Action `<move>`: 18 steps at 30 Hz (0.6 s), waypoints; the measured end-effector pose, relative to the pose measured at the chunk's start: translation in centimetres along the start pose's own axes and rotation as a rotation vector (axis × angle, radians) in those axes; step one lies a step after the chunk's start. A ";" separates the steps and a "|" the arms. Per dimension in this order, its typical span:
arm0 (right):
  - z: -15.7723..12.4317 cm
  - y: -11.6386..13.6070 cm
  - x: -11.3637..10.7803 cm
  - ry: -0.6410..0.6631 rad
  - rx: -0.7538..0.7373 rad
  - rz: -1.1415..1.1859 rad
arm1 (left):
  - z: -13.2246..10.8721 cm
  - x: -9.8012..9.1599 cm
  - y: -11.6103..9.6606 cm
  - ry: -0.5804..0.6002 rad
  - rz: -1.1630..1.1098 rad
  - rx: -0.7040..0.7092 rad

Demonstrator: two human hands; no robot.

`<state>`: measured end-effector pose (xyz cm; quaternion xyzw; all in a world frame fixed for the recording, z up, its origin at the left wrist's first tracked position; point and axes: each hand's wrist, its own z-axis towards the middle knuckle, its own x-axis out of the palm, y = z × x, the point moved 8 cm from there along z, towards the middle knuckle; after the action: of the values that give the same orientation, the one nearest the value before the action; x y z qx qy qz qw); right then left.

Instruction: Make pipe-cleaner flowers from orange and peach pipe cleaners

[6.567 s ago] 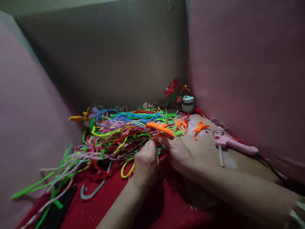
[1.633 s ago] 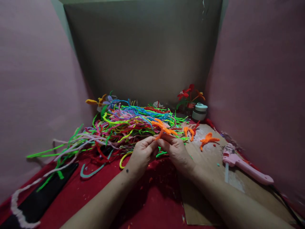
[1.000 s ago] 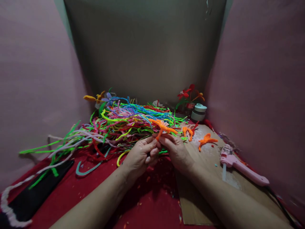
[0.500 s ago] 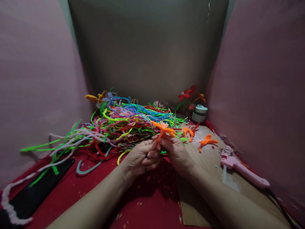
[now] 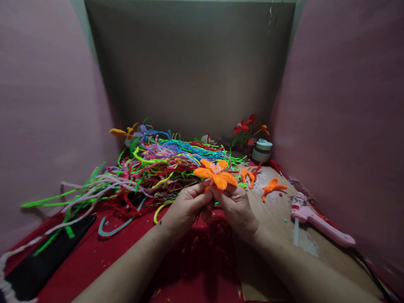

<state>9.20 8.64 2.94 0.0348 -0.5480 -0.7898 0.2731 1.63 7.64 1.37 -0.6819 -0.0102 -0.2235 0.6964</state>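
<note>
I see a worktop boxed in by pink walls on both sides and a dull grey-brown board at the back, with a red cloth (image 5: 202, 265) over most of it and a cardboard sheet (image 5: 277, 214) lying on the right part.

My left hand (image 5: 186, 206) and right hand (image 5: 235, 206) meet in the middle, just above the cloth. Both grips are pressed together under an orange pipe-cleaner flower (image 5: 215, 173), pinching it from below; its petals spread open above the fingertips and face up toward me. The stem part is hidden between the fingers, so I cannot tell how much of it each hand covers.

Right behind the flower lies a big loose heap of pipe cleaners (image 5: 158, 166) in green, blue, pink, yellow and red, with strands trailing off to the left. A curled teal piece (image 5: 113, 227) lies on the cloth near the left forearm, and a black flat object (image 5: 44, 265) sits at the left front edge.

On the cardboard, to the right of my hands, are two smaller orange petal pieces (image 5: 273, 187), apart from each other. Further right a pink glue gun (image 5: 318, 223) lies on its side, nozzle end toward the hands. In the back right corner stand a small white tape roll (image 5: 261, 150) and a few finished red and orange flowers (image 5: 249, 126) just beside it.
</note>
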 end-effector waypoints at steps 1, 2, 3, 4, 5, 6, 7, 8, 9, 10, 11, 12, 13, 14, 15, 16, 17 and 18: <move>0.0 0.1 -0.1 -0.006 -0.018 -0.020 | 0.0 0.0 0.0 -0.008 -0.016 0.002; -0.1 0.2 -0.2 -0.017 -0.035 -0.041 | 0.0 0.0 0.1 -0.009 -0.036 0.002; -0.1 0.2 -0.3 -0.026 -0.046 -0.059 | 0.0 0.0 0.1 -0.005 -0.055 0.001; -0.2 0.2 -0.3 -0.029 -0.050 -0.071 | 0.1 -0.1 0.2 0.003 -0.071 -0.002; -0.3 0.1 -0.4 -0.031 -0.048 -0.080 | 0.1 -0.1 0.3 0.014 -0.081 -0.005; -0.3 0.0 -0.5 -0.035 -0.045 -0.087 | 0.1 -0.1 0.3 0.026 -0.086 -0.010; -0.4 -0.1 -0.5 -0.036 -0.043 -0.092 | 0.1 0.0 0.3 0.038 -0.090 -0.016; -0.4 -0.2 -0.5 -0.037 -0.041 -0.095 | 0.1 0.0 0.3 0.048 -0.094 -0.021; -0.5 -0.2 -0.5 -0.037 -0.041 -0.095 | 0.1 0.0 0.3 0.056 -0.094 -0.026; -0.5 -0.2 -0.4 -0.033 -0.041 -0.090 | 0.1 0.1 0.3 0.062 -0.091 -0.029; -0.5 -0.1 -0.2 -0.023 -0.037 -0.075 | 0.1 0.1 0.3 0.064 -0.081 -0.030; -0.5 -0.1 -0.1 -0.018 -0.028 -0.057 | 0.1 0.1 0.3 0.065 -0.066 -0.031; -0.4 -0.1 0.0 -0.022 -0.019 -0.041 | 0.0 0.1 0.3 0.065 -0.047 -0.032; -0.3 0.0 -0.1 -0.032 -0.009 -0.027 | 0.0 0.2 0.3 0.065 -0.029 -0.034; -0.3 0.1 -0.2 -0.048 0.001 -0.012 | 0.0 0.2 0.3 0.062 -0.012 -0.037; -0.2 0.1 -0.3 -0.061 0.013 0.006 | 0.0 0.2 0.3 0.059 0.003 -0.036; 0.0 0.1 -0.3 -0.068 0.025 0.026 | 0.0 0.2 0.3 0.054 0.020 -0.034; 0.1 0.1 -0.3 -0.063 0.038 0.047 | 0.0 0.2 0.2 0.050 0.039 -0.031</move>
<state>9.50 8.82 2.97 0.0021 -0.5720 -0.7733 0.2734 1.86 7.54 1.20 -0.6869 0.0241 -0.2270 0.6900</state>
